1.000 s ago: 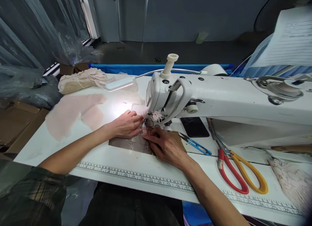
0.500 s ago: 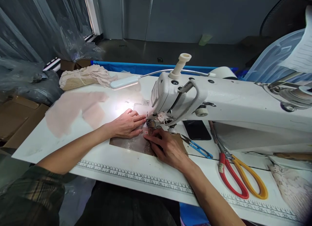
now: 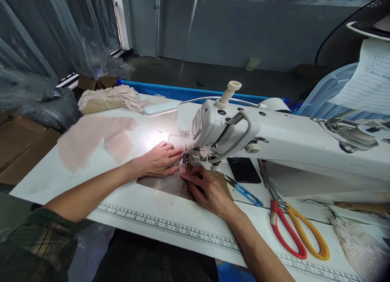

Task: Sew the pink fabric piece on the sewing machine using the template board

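Note:
My left hand [image 3: 161, 159] lies flat with fingers stretched out on a piece of thin sheer fabric [image 3: 176, 141], just left of the needle area. Its fingertips come close to the presser foot [image 3: 189, 159] of a white sewing machine [image 3: 207, 121]. My right hand [image 3: 209, 188] is on the near side of the foot, with thumb and forefinger closed on the edge of the fabric by a small pale label [image 3: 183, 169]. Much of the fabric is hidden beneath my hands. A small lamp [image 3: 161, 108] lights the spot.
Pale pink sheer pieces [image 3: 97, 138] lie at the left, with a lace bundle [image 3: 111, 99] behind. Blue thread snips [image 3: 245, 191], a black phone [image 3: 243, 170] and red-and-yellow-handled scissors [image 3: 289, 217] lie right of my hands. A ruler strip [image 3: 170, 227] runs along the front edge.
The view has tilted slightly upward, so the machine and table sit a little lower. Both hands keep nearly the same place at the foot, with only slight shifts of the right fingers.

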Action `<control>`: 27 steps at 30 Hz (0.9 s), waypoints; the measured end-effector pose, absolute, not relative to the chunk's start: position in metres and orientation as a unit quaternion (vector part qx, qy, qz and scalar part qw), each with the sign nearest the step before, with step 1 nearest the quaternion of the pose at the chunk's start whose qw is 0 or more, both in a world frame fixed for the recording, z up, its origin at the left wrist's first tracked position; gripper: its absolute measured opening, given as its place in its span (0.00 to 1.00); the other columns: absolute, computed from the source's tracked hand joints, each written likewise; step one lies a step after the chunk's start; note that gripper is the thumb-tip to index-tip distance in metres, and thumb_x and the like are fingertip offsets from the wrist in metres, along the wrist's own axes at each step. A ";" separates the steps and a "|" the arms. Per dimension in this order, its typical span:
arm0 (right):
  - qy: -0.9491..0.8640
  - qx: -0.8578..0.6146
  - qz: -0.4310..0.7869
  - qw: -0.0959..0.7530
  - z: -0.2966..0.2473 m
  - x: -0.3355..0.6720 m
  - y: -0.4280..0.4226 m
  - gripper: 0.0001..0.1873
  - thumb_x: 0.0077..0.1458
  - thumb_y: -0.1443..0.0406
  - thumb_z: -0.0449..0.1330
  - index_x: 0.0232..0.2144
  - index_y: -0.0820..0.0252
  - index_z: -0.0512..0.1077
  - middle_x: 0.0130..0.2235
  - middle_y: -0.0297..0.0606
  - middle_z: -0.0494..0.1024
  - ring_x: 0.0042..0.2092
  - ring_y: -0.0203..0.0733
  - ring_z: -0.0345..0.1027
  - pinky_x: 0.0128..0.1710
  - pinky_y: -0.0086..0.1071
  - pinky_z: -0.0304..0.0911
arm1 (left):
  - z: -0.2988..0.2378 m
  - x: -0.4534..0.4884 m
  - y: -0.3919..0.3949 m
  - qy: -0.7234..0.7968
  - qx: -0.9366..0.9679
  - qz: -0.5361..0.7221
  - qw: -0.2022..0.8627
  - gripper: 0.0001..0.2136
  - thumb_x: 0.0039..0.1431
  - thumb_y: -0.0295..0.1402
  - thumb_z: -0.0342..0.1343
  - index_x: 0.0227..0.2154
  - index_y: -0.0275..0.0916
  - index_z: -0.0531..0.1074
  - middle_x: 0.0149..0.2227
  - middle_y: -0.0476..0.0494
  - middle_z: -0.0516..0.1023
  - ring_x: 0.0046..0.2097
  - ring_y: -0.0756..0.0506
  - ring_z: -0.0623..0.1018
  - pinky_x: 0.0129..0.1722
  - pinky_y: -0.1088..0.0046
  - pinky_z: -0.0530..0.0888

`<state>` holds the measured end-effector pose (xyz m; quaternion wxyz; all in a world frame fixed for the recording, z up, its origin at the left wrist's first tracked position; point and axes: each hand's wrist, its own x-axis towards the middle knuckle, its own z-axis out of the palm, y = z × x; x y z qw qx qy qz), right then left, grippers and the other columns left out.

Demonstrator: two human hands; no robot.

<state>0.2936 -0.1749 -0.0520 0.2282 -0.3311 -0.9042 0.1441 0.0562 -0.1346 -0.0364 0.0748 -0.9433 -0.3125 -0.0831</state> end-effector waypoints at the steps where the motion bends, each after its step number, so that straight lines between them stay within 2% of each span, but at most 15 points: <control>1: -0.904 -0.330 0.145 0.229 -0.052 0.294 -0.175 0.17 0.62 0.67 0.52 0.49 0.53 0.75 0.43 0.44 0.72 0.44 0.45 0.70 0.44 0.40 0.71 | -0.036 0.057 -0.135 -0.314 -0.943 -0.083 0.079 0.19 0.67 0.39 0.44 0.50 0.31 0.69 0.52 0.34 0.72 0.43 0.41 0.70 0.41 0.62 0.64; 4: -0.904 -0.330 0.145 0.231 -0.052 0.294 -0.175 0.17 0.62 0.67 0.52 0.49 0.53 0.75 0.42 0.44 0.72 0.44 0.45 0.70 0.44 0.40 0.71 | -0.037 0.060 -0.137 -0.315 -0.939 -0.095 0.105 0.19 0.66 0.40 0.44 0.48 0.30 0.70 0.50 0.32 0.72 0.42 0.40 0.71 0.40 0.61 0.65; 6: -0.904 -0.330 0.142 0.232 -0.052 0.294 -0.176 0.16 0.62 0.67 0.53 0.48 0.53 0.76 0.42 0.44 0.72 0.44 0.45 0.70 0.43 0.41 0.71 | -0.038 0.062 -0.137 -0.303 -0.940 -0.116 0.109 0.17 0.67 0.38 0.44 0.43 0.30 0.73 0.46 0.33 0.74 0.41 0.40 0.71 0.39 0.61 0.66; 10: -0.902 -0.336 0.147 0.227 -0.052 0.294 -0.177 0.16 0.61 0.68 0.54 0.48 0.56 0.76 0.41 0.45 0.71 0.42 0.45 0.69 0.42 0.42 0.71 | -0.045 0.065 -0.137 -0.249 -0.952 -0.180 0.014 0.15 0.69 0.32 0.42 0.32 0.37 0.74 0.37 0.39 0.77 0.35 0.45 0.72 0.37 0.65 0.69; 14: -0.903 -0.336 0.147 0.224 -0.052 0.295 -0.177 0.16 0.61 0.68 0.55 0.49 0.55 0.75 0.42 0.45 0.71 0.44 0.47 0.69 0.43 0.43 0.71 | -0.047 0.061 -0.138 -0.240 -0.945 -0.215 -0.056 0.12 0.66 0.34 0.46 0.37 0.40 0.75 0.38 0.39 0.77 0.36 0.45 0.74 0.38 0.64 0.72; 20: -0.906 -0.331 0.125 0.233 -0.056 0.294 -0.178 0.18 0.63 0.68 0.52 0.52 0.59 0.73 0.43 0.48 0.72 0.43 0.47 0.69 0.43 0.43 0.72 | -0.039 0.054 -0.140 -0.204 -0.962 -0.180 0.008 0.13 0.61 0.38 0.51 0.41 0.38 0.76 0.45 0.37 0.77 0.34 0.44 0.74 0.35 0.63 0.71; 27: -0.900 -0.346 0.110 0.241 -0.059 0.293 -0.179 0.18 0.65 0.67 0.51 0.55 0.60 0.70 0.45 0.49 0.72 0.42 0.46 0.69 0.43 0.43 0.73 | -0.039 0.055 -0.139 -0.227 -0.959 -0.162 0.049 0.16 0.63 0.39 0.49 0.46 0.36 0.73 0.46 0.35 0.75 0.36 0.43 0.74 0.36 0.63 0.70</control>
